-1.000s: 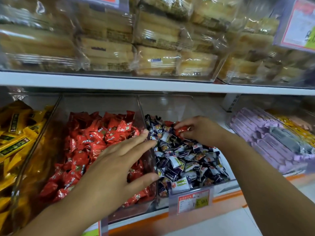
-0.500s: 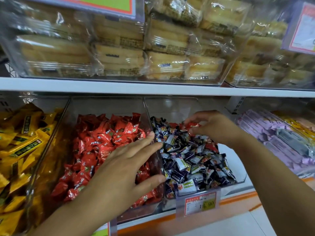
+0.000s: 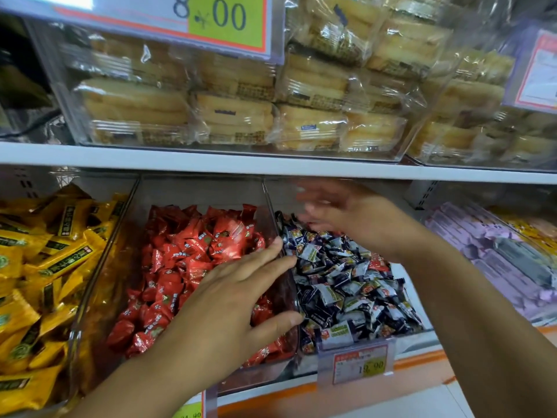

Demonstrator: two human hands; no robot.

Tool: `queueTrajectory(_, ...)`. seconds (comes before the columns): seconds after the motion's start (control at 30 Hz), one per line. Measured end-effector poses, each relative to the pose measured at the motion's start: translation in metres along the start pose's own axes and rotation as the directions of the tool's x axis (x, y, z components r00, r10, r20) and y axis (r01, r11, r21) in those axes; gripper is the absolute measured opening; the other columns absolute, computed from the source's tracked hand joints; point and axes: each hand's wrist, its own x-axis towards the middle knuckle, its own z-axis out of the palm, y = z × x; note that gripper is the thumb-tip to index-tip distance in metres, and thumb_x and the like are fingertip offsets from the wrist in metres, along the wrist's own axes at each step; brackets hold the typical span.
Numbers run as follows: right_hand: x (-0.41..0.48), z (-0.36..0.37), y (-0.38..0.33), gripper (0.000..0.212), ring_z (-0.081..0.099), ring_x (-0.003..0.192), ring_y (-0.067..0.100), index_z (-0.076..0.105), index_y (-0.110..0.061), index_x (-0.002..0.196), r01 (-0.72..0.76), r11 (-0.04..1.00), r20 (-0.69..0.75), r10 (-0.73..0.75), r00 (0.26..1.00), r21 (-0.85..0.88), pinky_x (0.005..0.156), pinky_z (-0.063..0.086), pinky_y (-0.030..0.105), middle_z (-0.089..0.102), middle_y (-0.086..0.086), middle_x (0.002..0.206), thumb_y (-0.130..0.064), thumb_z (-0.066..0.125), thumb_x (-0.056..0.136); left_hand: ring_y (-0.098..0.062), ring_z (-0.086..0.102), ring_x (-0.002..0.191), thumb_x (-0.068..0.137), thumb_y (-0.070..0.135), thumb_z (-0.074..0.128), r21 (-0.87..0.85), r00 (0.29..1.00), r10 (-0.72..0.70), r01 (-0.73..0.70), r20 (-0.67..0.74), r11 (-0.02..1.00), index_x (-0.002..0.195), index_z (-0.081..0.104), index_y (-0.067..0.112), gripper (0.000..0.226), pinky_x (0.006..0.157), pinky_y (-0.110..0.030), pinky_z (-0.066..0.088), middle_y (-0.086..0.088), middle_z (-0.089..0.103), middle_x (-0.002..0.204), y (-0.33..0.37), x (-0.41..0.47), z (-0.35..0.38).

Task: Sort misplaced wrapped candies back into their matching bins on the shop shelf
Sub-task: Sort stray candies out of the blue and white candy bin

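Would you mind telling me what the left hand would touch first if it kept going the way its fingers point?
Probably the dark-wrapped candies: the left hand points up-right across the clear divider, though depth is unclear.

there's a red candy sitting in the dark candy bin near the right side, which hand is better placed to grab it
Right. The right hand is over the dark candy bin, nearer the red candy, though blurred. The left hand lies across the divider, mostly over the red candy bin.
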Motion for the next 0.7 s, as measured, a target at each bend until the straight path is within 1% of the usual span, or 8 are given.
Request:
queueTrajectory(0.07, -0.008, -0.023, 0.015, 0.024, 0.063, 0.1, 0.003, 0.063, -0.038, 0.114, -0.057, 0.925, -0.025, 0.052, 0.998, -0.377, 0.081, 0.045, 0.012, 0.065, -0.014, 0.112, -0.025, 0.058, 0.096, 0.026, -0.02, 0.127, 0.066, 0.088, 0.008, -0.009, 1.0, -0.004, 0.004, 0.001, 1.0, 0.137, -0.008, 0.067, 0.075, 0.098, -0.004, -0.008, 0.047, -0.029, 0.139, 0.0, -0.001, 0.0)
queueTrajectory(0.1, -0.012, -0.034, 0.022, 0.022, 0.064, 0.1, 0.01, 0.065, -0.04, 0.1, -0.102, 0.871, -0.03, 0.1, 0.995, -0.481, 0.086, 0.049, 0.021, 0.067, -0.011, 0.106, -0.019, 0.06, 0.094, 0.025, -0.018, 0.128, 0.066, 0.088, 0.008, -0.013, 1.0, -0.004, 0.004, 0.0, 1.0, 0.136, -0.008, 0.067, 0.076, 0.098, -0.005, -0.005, 0.047, -0.029, 0.139, 0.0, -0.001, -0.001)
queueTrajectory(0.17, -0.022, -0.049, 0.033, 0.032, 0.067, 0.094, 0.016, 0.065, -0.039, 0.084, -0.225, 0.819, -0.002, 0.263, 0.965, -0.528, 0.09, 0.053, 0.033, 0.069, -0.008, 0.094, -0.008, 0.063, 0.09, 0.022, -0.011, 0.13, 0.066, 0.089, 0.011, -0.029, 1.0, 0.001, -0.001, -0.004, 1.0, 0.137, -0.006, 0.067, 0.076, 0.099, -0.007, 0.0, 0.048, -0.027, 0.139, -0.001, -0.001, -0.001)
queueTrajectory(0.27, -0.031, -0.046, 0.038, 0.034, 0.063, 0.099, 0.009, 0.065, -0.036, 0.107, -0.273, 0.742, 0.092, 0.409, 0.908, -0.612, 0.091, 0.05, 0.024, 0.066, -0.012, 0.107, -0.011, 0.071, 0.085, 0.021, -0.005, 0.131, 0.067, 0.089, 0.015, -0.06, 1.0, 0.004, -0.004, -0.011, 0.998, 0.138, -0.001, 0.067, 0.076, 0.101, -0.011, 0.004, 0.05, -0.022, 0.14, -0.003, 0.0, -0.001)
queueTrajectory(0.37, -0.032, -0.035, 0.05, 0.036, 0.055, 0.091, 0.006, 0.062, -0.034, 0.119, -0.215, 0.687, 0.05, 0.344, 0.938, -0.694, 0.072, 0.043, 0.011, 0.061, -0.011, 0.11, -0.018, 0.068, 0.087, 0.027, -0.011, 0.125, 0.064, 0.089, 0.01, -0.044, 1.0, 0.001, -0.001, -0.003, 0.999, 0.137, -0.005, 0.068, 0.077, 0.1, -0.009, 0.004, 0.049, -0.026, 0.139, -0.001, 0.001, -0.001)
queueTrajectory(0.43, -0.034, -0.035, 0.055, 0.026, 0.054, 0.086, 0.003, 0.066, -0.03, 0.112, -0.191, 0.704, 0.016, 0.277, 0.961, -0.684, 0.067, 0.04, 0.007, 0.06, -0.013, 0.104, -0.022, 0.067, 0.088, 0.028, -0.013, 0.124, 0.063, 0.089, 0.009, -0.036, 1.0, -0.005, 0.005, 0.009, 0.999, 0.136, -0.007, 0.068, 0.078, 0.099, -0.007, 0.003, 0.049, -0.028, 0.138, 0.001, 0.001, 0.0)
queueTrajectory(0.6, -0.039, -0.053, 0.042, 0.018, 0.064, 0.08, 0.01, 0.069, -0.029, 0.087, -0.226, 0.893, -0.08, 0.211, 0.974, -0.389, 0.074, 0.049, 0.022, 0.068, -0.009, 0.083, -0.027, 0.081, 0.075, 0.02, -0.008, 0.131, 0.064, 0.089, 0.009, -0.043, 1.0, -0.008, 0.009, 0.018, 0.999, 0.135, -0.01, 0.068, 0.077, 0.102, -0.013, 0.008, 0.048, -0.028, 0.138, 0.003, -0.002, 0.0)
queueTrajectory(0.7, -0.024, -0.047, 0.04, 0.013, 0.062, 0.082, 0.008, 0.066, -0.023, 0.09, -0.17, 0.925, -0.117, 0.137, 0.984, -0.34, 0.071, 0.045, 0.013, 0.066, -0.015, 0.084, -0.022, 0.076, 0.081, 0.026, -0.014, 0.124, 0.064, 0.09, 0.009, -0.041, 1.0, -0.007, 0.008, 0.027, 0.999, 0.134, -0.011, 0.069, 0.076, 0.1, -0.011, 0.007, 0.049, -0.029, 0.137, 0.003, -0.002, -0.002)
